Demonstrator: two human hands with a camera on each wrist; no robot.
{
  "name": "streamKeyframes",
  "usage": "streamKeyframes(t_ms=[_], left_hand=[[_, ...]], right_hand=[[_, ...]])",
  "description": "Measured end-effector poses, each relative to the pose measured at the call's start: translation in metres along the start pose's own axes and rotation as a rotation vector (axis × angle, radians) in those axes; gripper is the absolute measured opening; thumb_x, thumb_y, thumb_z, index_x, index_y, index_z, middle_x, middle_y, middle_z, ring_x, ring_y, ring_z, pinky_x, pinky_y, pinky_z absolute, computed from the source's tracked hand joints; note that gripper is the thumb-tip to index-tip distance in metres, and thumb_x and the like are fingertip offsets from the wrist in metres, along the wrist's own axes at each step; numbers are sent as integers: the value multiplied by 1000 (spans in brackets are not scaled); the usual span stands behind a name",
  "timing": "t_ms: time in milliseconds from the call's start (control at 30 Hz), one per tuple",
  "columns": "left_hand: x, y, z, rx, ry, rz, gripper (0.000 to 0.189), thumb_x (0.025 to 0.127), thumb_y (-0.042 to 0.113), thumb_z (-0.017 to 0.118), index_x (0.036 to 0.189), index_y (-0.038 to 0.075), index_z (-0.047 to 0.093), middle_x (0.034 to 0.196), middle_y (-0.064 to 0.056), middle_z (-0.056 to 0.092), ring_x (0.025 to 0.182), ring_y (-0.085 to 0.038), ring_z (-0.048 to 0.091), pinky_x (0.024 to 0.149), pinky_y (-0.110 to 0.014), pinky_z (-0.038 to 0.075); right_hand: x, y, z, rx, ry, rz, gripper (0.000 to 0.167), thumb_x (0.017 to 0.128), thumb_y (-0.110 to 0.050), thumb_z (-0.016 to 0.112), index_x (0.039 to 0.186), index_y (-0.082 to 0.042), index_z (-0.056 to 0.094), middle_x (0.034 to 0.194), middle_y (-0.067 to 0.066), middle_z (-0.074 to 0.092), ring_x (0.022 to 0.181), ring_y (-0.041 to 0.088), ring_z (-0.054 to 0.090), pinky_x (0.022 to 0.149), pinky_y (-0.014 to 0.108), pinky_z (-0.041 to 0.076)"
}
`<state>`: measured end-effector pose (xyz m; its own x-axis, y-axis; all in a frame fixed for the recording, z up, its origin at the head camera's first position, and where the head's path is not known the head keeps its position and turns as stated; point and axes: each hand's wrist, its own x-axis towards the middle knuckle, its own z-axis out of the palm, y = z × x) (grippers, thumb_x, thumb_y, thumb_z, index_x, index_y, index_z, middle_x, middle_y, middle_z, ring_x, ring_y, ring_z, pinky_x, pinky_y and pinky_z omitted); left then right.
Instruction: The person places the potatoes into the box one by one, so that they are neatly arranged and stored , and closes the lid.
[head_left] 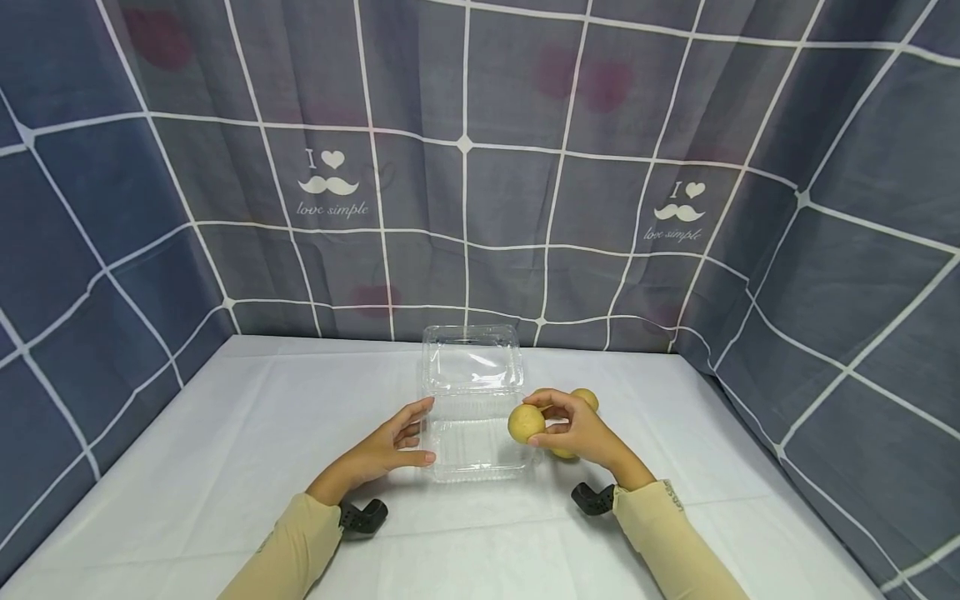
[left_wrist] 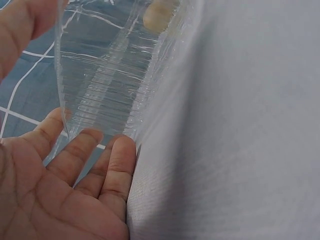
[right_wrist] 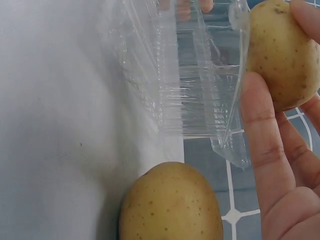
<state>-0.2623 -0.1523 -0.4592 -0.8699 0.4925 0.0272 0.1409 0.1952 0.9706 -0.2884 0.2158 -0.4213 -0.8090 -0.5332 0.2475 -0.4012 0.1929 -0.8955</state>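
A clear plastic clamshell container sits on the white cloth, its lid raised at the back. My right hand pinches a yellow potato between thumb and fingers at the container's right rim; in the right wrist view the held potato shows brown specks. At the container's left side is my left hand, fingers loosely extended and fingertips against the ribbed clear wall. A second potato lies behind the right hand, and another is partly hidden under it.
The white cloth covers the tabletop. Dark grey-blue curtains with white grid lines stand along the back and both sides. A black wrist device sits at the left wrist, a similar one at the right.
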Motion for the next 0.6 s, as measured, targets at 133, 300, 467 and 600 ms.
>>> streamKeyframes(t_ms=[133,300,467,600], left_hand=[[0,-1,0,0,0,0,103,96,17,86,172,2,18,177,-29,14,158,-53,25,128,-61,31],[-1,-1,0,10,-1,-13,102,96,18,85,172,3,18,177,-29,14,158,-53,25,127,-61,30],[-1,-1,-1,6,-5,1,103,96,18,86,172,2,18,177,-29,14,158,-53,25,127,-61,31],[0,-2,-1,0,-4,24,104,95,18,86,171,1,18,177,-29,14,158,-53,25,127,-61,31]], right_hand=[[1,1,3,-1,16,1,56,85,5,89,136,10,64,135,27,67,107,12,68,91,27,63],[2,0,6,-11,13,-12,55,86,5,88,135,12,64,132,22,69,107,12,68,89,27,63],[4,-3,7,-5,9,-8,55,86,3,88,135,12,64,132,22,69,108,13,67,89,26,63],[6,-5,10,6,-9,-7,56,86,4,87,137,11,64,135,26,67,109,14,66,89,26,63]])
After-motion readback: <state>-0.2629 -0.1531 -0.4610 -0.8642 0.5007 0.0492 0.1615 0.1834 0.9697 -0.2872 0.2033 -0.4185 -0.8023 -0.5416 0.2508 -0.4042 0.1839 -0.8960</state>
